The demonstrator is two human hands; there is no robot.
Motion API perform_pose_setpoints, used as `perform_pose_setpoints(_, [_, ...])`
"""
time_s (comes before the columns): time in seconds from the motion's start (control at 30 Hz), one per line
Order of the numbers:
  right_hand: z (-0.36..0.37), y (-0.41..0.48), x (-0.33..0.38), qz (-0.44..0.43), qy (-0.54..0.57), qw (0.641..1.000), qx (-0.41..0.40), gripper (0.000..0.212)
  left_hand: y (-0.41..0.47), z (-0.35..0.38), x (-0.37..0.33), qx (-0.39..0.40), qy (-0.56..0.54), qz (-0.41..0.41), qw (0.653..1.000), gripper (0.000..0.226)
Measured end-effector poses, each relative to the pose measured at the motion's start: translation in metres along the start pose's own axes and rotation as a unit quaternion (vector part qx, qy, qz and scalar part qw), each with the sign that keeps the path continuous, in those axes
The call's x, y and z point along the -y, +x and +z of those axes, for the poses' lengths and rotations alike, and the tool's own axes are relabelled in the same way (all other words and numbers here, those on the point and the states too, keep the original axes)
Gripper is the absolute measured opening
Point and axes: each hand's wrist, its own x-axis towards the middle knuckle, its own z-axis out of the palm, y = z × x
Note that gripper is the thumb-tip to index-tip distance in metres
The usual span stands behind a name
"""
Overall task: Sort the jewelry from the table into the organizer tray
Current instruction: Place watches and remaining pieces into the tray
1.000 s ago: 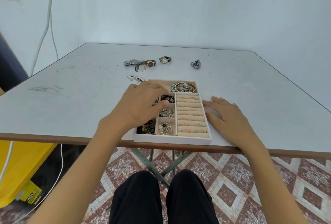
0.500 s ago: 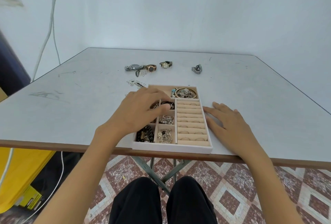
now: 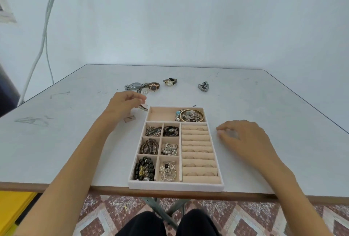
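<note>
Jewelry piece (image 3: pixel 143 107) beside tray (image 3: pixel 175 186): best pinched lightly by left hand (image 3: pixel 122 105), grip not discernible, with tray steadied by loosely open right hand (image 3: pixel 243 137).

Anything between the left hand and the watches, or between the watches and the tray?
Nothing visible. The left hand is just short of the watches; only small loose pieces lie beside it. Bare table runs from the watches to the tray, whose far compartment is half empty.
</note>
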Motion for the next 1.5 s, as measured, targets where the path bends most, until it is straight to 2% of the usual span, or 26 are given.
perform_pose_setpoints(0.07, [-0.011,0.027,-0.001,0.033,0.034,0.999,0.015,0.013,0.012,0.008,-0.005,0.008,0.011,0.004,1.000,0.013])
perform_pose_setpoints(0.17, [-0.019,0.081,-0.006,0.083,0.122,0.985,0.088,0.014,0.029,0.023,-0.007,0.011,0.028,0.009,1.000,0.015])
perform_pose_setpoints(0.23, [-0.013,0.116,-0.013,0.116,0.143,0.977,0.105,0.017,0.040,0.033,-0.004,-0.008,0.039,0.008,0.999,0.015])
perform_pose_setpoints(0.33, [0.004,0.158,-0.022,0.146,0.116,0.981,0.055,0.029,0.052,0.040,0.003,-0.036,0.106,-0.005,0.994,0.012])
perform_pose_setpoints(0.47, [0.032,0.193,-0.019,0.147,-0.009,0.989,-0.025,0.065,0.068,0.036,0.002,0.007,0.170,-0.021,0.985,0.012])
perform_pose_setpoints(0.53, [0.044,0.207,-0.013,0.142,-0.031,0.988,-0.048,0.072,0.072,0.034,0.002,0.010,0.165,-0.025,0.986,0.012])
perform_pose_setpoints(0.6, [0.055,0.218,-0.007,0.141,-0.044,0.987,-0.064,0.065,0.074,0.036,0.004,-0.003,0.175,-0.017,0.984,0.012])
perform_pose_setpoints(0.67, [0.063,0.225,-0.003,0.138,-0.056,0.985,-0.084,0.049,0.075,0.037,0.006,-0.011,0.184,-0.008,0.983,0.012])
perform_pose_setpoints(0.77, [0.070,0.229,-0.004,0.120,-0.083,0.983,-0.115,0.034,0.080,0.031,0.010,-0.020,0.111,0.007,0.994,0.016])
perform_pose_setpoints(0.8, [0.071,0.229,-0.005,0.112,-0.090,0.981,-0.127,0.031,0.082,0.027,0.012,-0.044,0.090,0.016,0.995,0.017])
perform_pose_setpoints(0.87, [0.071,0.228,-0.007,0.095,-0.078,0.980,-0.157,0.027,0.086,0.020,0.019,-0.131,0.137,0.041,0.981,0.018])
perform_pose_setpoints(0.93, [0.069,0.227,-0.008,0.091,-0.019,0.979,-0.183,0.023,0.092,0.013,0.030,-0.209,0.232,0.055,0.949,0.023])
perform_pose_setpoints(0.97, [0.068,0.227,-0.007,0.090,0.031,0.977,-0.190,0.021,0.096,0.009,0.036,-0.217,0.264,0.050,0.938,0.030])
perform_pose_setpoints(1.03, [0.067,0.228,-0.009,0.085,0.152,0.966,-0.194,0.018,0.104,0.005,0.041,-0.182,0.292,0.030,0.939,0.041])
perform_pose_setpoints(1.1, [0.066,0.229,-0.010,0.080,0.272,0.940,-0.187,0.019,0.112,0.006,0.043,-0.127,0.331,0.042,0.934,0.046])
perform_pose_setpoints(1.17, [0.064,0.230,-0.009,0.089,0.388,0.904,-0.157,0.021,0.116,0.009,0.043,-0.088,0.385,0.051,0.917,0.046])
perform_pose_setpoints(1.23, [0.060,0.232,-0.008,0.104,0.475,0.866,-0.118,0.022,0.117,0.011,0.042,-0.089,0.426,0.057,0.899,0.042])
perform_pose_setpoints(1.37, [0.053,0.230,-0.005,0.122,0.558,0.820,-0.043,0.013,0.114,0.007,0.037,-0.141,0.434,0.068,0.887,0.030])
perform_pose_setpoints(1.5, [0.045,0.230,-0.002,0.171,0.579,0.796,0.028,0.008,0.110,0.005,0.024,-0.105,0.372,0.013,0.922,0.029])
